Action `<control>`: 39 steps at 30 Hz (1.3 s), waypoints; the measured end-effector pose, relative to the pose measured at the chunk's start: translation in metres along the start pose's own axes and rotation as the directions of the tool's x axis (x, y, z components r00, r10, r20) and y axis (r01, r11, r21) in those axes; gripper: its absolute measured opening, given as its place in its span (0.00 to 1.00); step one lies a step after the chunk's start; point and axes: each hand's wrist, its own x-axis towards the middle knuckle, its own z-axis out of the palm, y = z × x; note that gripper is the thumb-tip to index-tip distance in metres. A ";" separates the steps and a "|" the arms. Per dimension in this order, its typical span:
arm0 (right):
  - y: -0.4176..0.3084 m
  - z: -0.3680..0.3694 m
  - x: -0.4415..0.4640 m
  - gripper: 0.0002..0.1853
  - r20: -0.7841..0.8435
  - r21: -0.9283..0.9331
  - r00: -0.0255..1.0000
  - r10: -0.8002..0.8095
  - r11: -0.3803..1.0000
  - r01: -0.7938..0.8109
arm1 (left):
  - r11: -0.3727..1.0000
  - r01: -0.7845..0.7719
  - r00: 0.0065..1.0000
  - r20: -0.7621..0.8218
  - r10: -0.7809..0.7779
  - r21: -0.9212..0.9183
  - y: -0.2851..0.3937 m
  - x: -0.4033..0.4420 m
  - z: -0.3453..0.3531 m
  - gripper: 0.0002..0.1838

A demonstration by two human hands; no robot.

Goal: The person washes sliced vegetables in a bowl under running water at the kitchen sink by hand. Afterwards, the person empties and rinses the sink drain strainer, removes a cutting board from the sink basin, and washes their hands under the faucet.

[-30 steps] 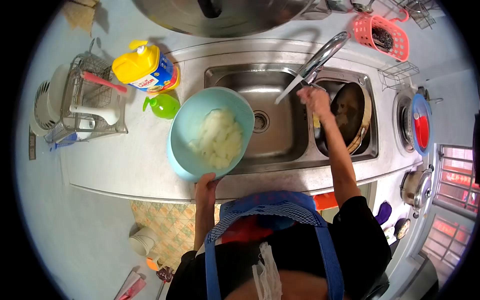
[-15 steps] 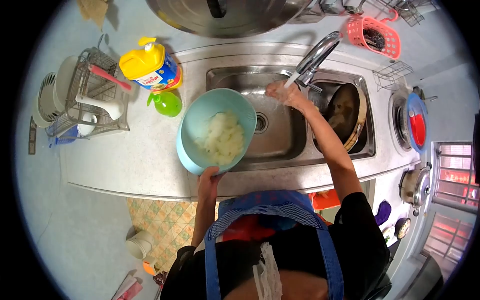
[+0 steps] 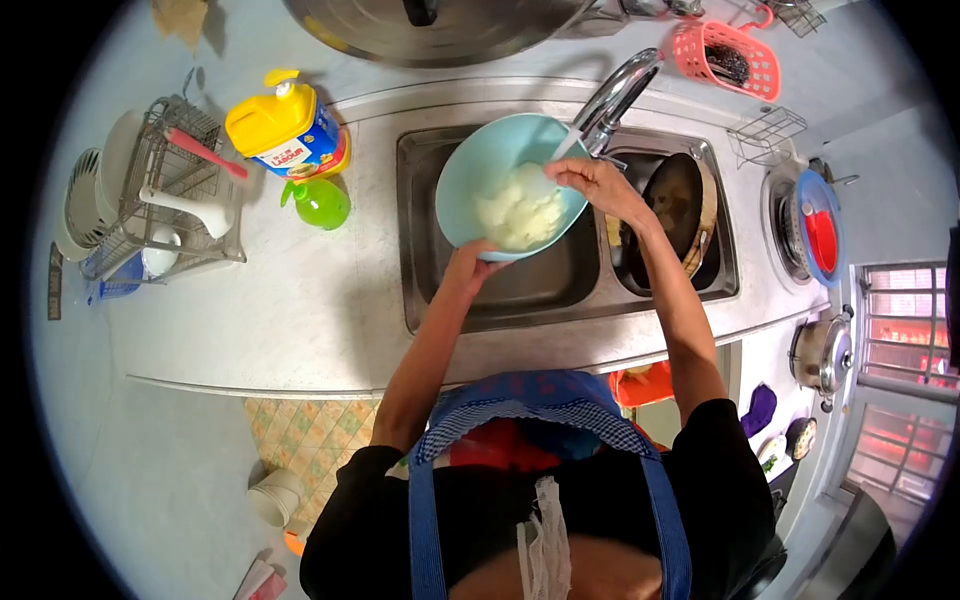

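Bowl, pale blue, with white pieces inside, over left basin, near faucet. On near rim, left hand, fingers closed around edge. At right rim, right hand, fingers bent, grip unclear. In right basin, dark pan. Far left, on surface, green bottle.

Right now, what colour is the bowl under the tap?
The bowl is light blue-green; it shows best in the head view.

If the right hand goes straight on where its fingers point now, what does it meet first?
The right hand seems to be at the running water; past that, it would probably meet the pale pieces in the blue bowl first, though depth is unclear.
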 end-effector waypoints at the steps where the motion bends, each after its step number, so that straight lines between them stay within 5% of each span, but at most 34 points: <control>1: 0.005 -0.002 -0.007 0.13 -0.004 -0.003 1.000 0.009 1.000 -0.009 | 1.000 0.009 1.000 0.005 -0.009 -0.003 0.000 0.008 0.002 0.29; 3: 0.011 -0.004 -0.020 0.15 0.180 -0.046 0.982 -0.049 0.997 0.058 | 0.998 0.069 0.996 0.047 -0.069 0.014 -0.001 0.020 0.007 0.29; 5: 0.014 0.001 -0.030 0.18 0.182 -0.158 0.980 -0.075 0.982 0.105 | 0.996 0.086 0.994 0.064 -0.087 0.017 -0.003 0.026 0.009 0.28; 7: -0.011 0.007 -0.038 0.20 0.319 -0.465 0.945 0.069 0.881 0.092 | 0.995 0.099 0.991 0.084 -0.101 0.024 -0.004 0.029 0.010 0.26; 8: 0.036 0.025 -0.034 0.22 0.364 -0.422 0.931 -0.035 0.884 0.198 | 0.995 0.101 0.991 0.085 -0.102 0.023 -0.005 0.030 0.009 0.26; 11: 0.017 0.043 -0.025 0.22 0.408 -0.415 0.898 0.166 0.910 0.020 | 0.994 0.106 0.980 0.165 -0.109 0.025 -0.009 0.035 0.003 0.25; 13: 0.042 0.058 -0.016 0.25 0.428 -0.401 0.901 0.065 0.907 0.126 | 0.992 0.127 0.982 0.138 -0.127 0.011 -0.014 0.033 0.005 0.25; 16: 0.056 0.062 0.008 0.31 0.186 -0.416 0.975 -0.123 0.889 0.192 | 0.993 0.117 0.985 0.126 -0.115 -0.010 -0.003 0.018 0.025 0.25; 19: 0.027 0.050 0.019 0.27 0.031 -0.384 0.999 0.010 0.923 0.003 | 0.988 0.149 0.984 0.105 -0.143 -0.051 0.002 0.019 0.022 0.26; 23: 0.051 0.027 0.037 0.21 -0.031 -0.492 0.994 -0.109 0.867 0.080 | 0.989 0.147 0.988 0.052 -0.146 -0.022 0.003 0.013 0.019 0.26; 24: 0.054 0.021 0.039 0.32 0.030 -0.588 0.994 -0.109 0.802 0.106 | 0.990 0.141 0.989 0.039 -0.141 -0.007 0.005 0.009 0.021 0.26; 25: 0.056 0.023 0.037 0.32 0.031 -0.590 0.994 -0.109 0.801 0.106 | 0.991 0.135 0.990 0.026 -0.136 0.009 0.006 0.008 0.023 0.26; 27: 0.061 0.034 0.026 0.50 0.078 -0.517 0.994 0.082 0.856 -0.030 | 0.991 0.136 0.990 0.026 -0.136 -0.005 0.003 0.009 0.021 0.25; 28: 0.055 0.051 0.024 0.62 0.157 -0.638 0.979 0.134 0.770 -0.003 | 0.991 0.136 0.990 0.028 -0.135 -0.016 0.000 0.011 0.019 0.25; 29: 0.049 0.067 0.021 0.59 0.189 -0.678 0.961 0.203 0.735 -0.022 | 0.990 0.139 0.990 0.032 -0.138 -0.017 -0.004 0.013 0.019 0.25; 32: 0.063 0.102 0.027 0.52 0.053 -0.495 0.981 0.186 0.858 -0.136 | 0.984 0.178 0.983 0.037 -0.178 0.008 -0.015 0.019 0.018 0.24; 33: 0.060 0.101 0.032 0.46 0.039 -0.086 0.961 0.273 0.959 -0.269 | 0.984 0.176 0.983 0.047 -0.175 -0.007 -0.015 0.016 0.020 0.24; 34: 0.057 0.100 0.035 0.40 0.066 0.339 0.933 0.355 0.871 -0.356 | 0.985 0.173 0.984 0.055 -0.172 -0.024 -0.014 0.013 0.021 0.23; 37: 0.044 0.088 0.041 0.30 -0.095 0.497 0.941 0.325 0.834 -0.238 | 0.991 0.127 0.992 0.007 -0.127 -0.039 -0.005 0.002 0.026 0.22; 38: 0.048 0.085 0.044 0.30 -0.172 0.281 0.948 0.269 0.935 -0.215 | 0.991 0.124 0.992 0.007 -0.124 -0.042 -0.003 0.002 0.024 0.22; 39: 0.047 0.085 0.041 0.30 -0.171 0.277 0.949 0.267 0.937 -0.214 | 0.992 0.130 0.991 0.017 -0.130 -0.007 0.002 0.003 0.022 0.22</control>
